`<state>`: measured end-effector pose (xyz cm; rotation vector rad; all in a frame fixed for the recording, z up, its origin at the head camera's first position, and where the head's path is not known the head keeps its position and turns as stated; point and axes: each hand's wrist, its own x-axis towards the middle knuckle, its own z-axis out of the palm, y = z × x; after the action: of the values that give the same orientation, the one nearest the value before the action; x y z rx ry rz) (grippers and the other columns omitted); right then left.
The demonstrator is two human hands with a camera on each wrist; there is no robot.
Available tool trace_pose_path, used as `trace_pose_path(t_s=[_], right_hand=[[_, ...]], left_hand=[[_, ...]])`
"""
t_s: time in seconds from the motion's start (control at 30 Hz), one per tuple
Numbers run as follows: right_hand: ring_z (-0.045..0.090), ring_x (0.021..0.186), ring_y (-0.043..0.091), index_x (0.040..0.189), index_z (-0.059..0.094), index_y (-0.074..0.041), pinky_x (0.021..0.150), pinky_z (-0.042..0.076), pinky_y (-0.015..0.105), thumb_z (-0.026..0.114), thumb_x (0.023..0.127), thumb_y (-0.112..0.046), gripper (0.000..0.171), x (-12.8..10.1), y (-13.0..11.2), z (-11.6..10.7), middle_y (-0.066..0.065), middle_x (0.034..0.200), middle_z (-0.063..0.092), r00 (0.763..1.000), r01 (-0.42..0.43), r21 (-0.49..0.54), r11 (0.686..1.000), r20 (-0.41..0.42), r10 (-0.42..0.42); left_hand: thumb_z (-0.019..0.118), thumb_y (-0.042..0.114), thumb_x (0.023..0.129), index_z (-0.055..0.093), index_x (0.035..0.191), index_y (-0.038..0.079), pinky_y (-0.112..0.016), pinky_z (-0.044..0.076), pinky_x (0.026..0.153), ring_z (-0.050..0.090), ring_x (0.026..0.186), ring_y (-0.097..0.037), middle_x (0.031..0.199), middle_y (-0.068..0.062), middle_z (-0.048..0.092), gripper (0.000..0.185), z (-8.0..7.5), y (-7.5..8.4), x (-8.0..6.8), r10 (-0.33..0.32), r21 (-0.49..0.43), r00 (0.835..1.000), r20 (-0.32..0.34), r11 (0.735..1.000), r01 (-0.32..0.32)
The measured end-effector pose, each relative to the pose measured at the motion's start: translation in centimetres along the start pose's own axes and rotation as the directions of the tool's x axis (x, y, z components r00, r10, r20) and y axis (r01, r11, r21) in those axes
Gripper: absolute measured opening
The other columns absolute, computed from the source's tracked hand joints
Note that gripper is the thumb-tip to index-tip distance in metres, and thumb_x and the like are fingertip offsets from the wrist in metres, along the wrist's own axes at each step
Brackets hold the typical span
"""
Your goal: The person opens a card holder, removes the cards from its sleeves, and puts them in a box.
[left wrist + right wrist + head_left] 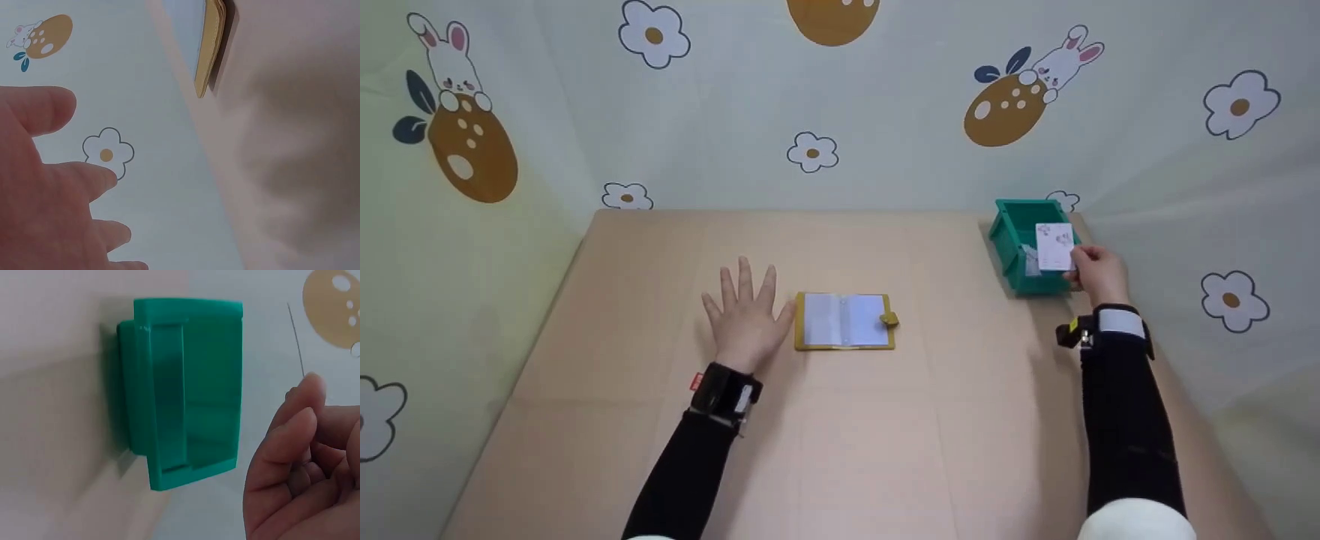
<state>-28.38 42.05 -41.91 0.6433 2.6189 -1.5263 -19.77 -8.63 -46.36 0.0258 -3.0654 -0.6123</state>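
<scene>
My right hand (1099, 274) pinches a white card (1055, 246) with small pinkish drawings, holding it over the green bin (1012, 259) at the far right of the table. In the right wrist view the card (296, 340) shows edge-on as a thin line between thumb and finger, apart from the bin (214, 394). A pale patch shows at the bin's front; I cannot tell what it is. A small mustard-yellow binder (845, 349) lies open mid-table, pale pages up, its strap on the right. Just left of it, my left hand (746, 334) has its fingers spread and holds nothing.
The tan table (855, 450) carries the binder and bin. Behind it and at both sides hangs pale cloth (720, 135) printed with flowers and rabbits. The bin stands by the table's far right corner, close to the cloth.
</scene>
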Motion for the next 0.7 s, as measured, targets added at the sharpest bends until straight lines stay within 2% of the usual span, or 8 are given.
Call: trace_pose_path(t_s=[0.13, 0.23, 0.33, 0.5, 0.7], right_hand=[[0.055, 0.085, 0.011, 0.152, 0.031, 0.0, 0.074, 0.05, 0.019, 0.035, 0.106, -0.021, 0.051, 0.8, 0.1, 0.1, 0.014, 0.13, 0.045, 0.999, -0.045, 0.009, 0.999, -0.016, 0.045], [0.055, 0.085, 0.011, 0.152, 0.032, 0.0, 0.073, 0.05, 0.018, 0.034, 0.106, -0.016, 0.048, 1.0, 0.1, 0.8, 0.016, 0.133, 0.044, 0.999, -0.044, 0.005, 0.999, -0.021, 0.044], [0.057, 0.092, 0.015, 0.153, 0.028, 0.0, 0.078, 0.051, 0.02, 0.034, 0.106, -0.014, 0.05, 1.0, 0.1, 1.4, 0.021, 0.14, 0.043, 1.0, -0.024, -0.024, 0.999, -0.001, 0.024], [0.053, 0.117, 0.029, 0.155, 0.023, 0.0, 0.094, 0.048, 0.035, 0.035, 0.107, -0.017, 0.052, 1.1, 0.0, 2.2, 0.024, 0.149, 0.037, 1.0, 0.029, -0.126, 0.992, 0.011, -0.028], [0.043, 0.13, 0.036, 0.154, 0.028, -0.003, 0.104, 0.039, 0.047, 0.035, 0.107, -0.024, 0.052, 0.9, -0.7, 2.2, 0.024, 0.15, 0.037, 0.998, 0.055, -0.165, 0.985, -0.016, -0.058]], left_hand=[[0.042, 0.054, 0.1, 0.02, 0.158, 0.019, -0.067, -0.017, 0.106, -0.015, 0.146, -0.043, 0.163, -0.017, -0.009, 0.072, -0.1, 0.1, 0.0, -0.002, -0.001, 1.0, 0.007, 1.0, 0.002], [0.04, 0.055, 0.1, 0.02, 0.158, 0.02, -0.067, -0.016, 0.106, -0.015, 0.146, -0.043, 0.163, -0.016, -0.009, 0.071, -0.1, 0.2, -0.1, -0.002, -0.001, 1.0, 0.01, 1.0, 0.002], [0.041, 0.054, 0.1, 0.02, 0.158, 0.02, -0.067, -0.016, 0.106, -0.015, 0.146, -0.043, 0.163, -0.016, -0.008, 0.071, 0.0, 0.2, -0.1, 0.002, -0.006, 1.0, 0.012, 1.0, -0.002], [0.044, 0.052, 0.1, 0.021, 0.158, 0.019, -0.068, -0.014, 0.107, -0.014, 0.146, -0.043, 0.163, -0.017, -0.007, 0.071, 0.2, 0.0, -0.1, 0.001, -0.012, 1.0, 0.007, 1.0, -0.001], [0.044, 0.053, 0.1, 0.021, 0.158, 0.019, -0.07, -0.008, 0.108, -0.013, 0.146, -0.044, 0.163, -0.018, -0.005, 0.071, 0.2, -0.1, 0.0, 0.002, -0.002, 1.0, 0.003, 1.0, -0.002]])
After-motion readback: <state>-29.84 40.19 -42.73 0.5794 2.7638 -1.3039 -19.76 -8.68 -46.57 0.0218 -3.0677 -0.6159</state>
